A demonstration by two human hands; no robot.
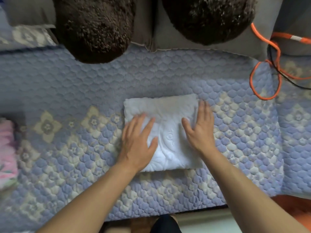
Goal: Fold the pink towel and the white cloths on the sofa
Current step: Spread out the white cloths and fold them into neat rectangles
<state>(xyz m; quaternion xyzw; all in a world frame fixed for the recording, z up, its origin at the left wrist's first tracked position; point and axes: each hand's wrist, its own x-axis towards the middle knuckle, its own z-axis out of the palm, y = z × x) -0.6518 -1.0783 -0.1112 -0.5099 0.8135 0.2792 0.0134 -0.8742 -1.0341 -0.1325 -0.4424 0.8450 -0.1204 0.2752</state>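
Note:
A white cloth (165, 115) with an embossed pattern lies folded into a rectangle in the middle of the sofa seat. My left hand (137, 140) presses flat on its left half with the fingers spread. On the right half, my right hand (199, 127) lies flat too, its fingers straight and reaching toward the far right corner. At the far left edge of the view a pink towel (6, 148) rests on the seat, only partly visible.
A quilted blue floral cover (67, 91) spreads over the sofa seat. Two dark brown fluffy cushions (94, 26) (207, 17) lean against grey back pillows. An orange cable (264, 78) loops on the seat at the far right. The seat's front edge (168, 214) runs below my arms.

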